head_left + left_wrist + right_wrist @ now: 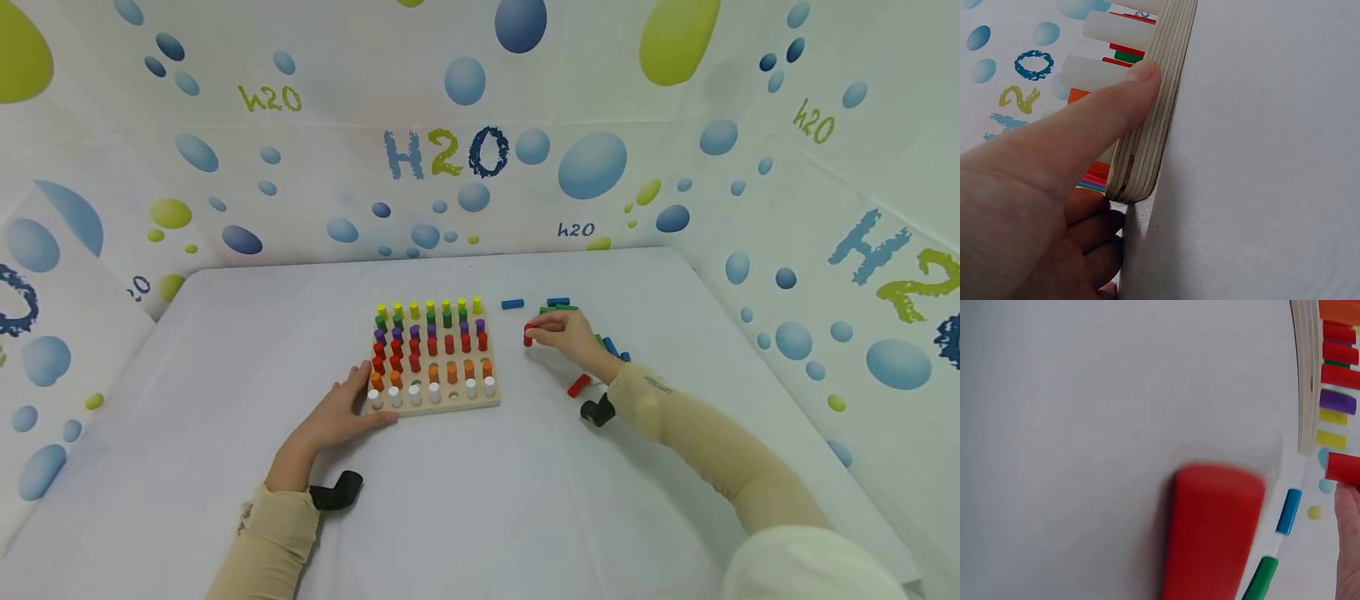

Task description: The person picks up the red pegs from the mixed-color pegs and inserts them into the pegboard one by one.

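A wooden pegboard stands on the table with rows of yellow, green, purple, red, orange and white pegs upright in it. My left hand holds its near left corner, the thumb against the front edge and the other fingers at the left side. To the right of the board, my right hand pinches a red peg between thumb and fingertips, upright and just over the table. That peg also shows at the right edge of the right wrist view.
A blue peg lies behind the right hand, with another blue peg and green pegs beside it. More blue pegs lie partly hidden by the right hand. A loose red peg lies near the right wrist.
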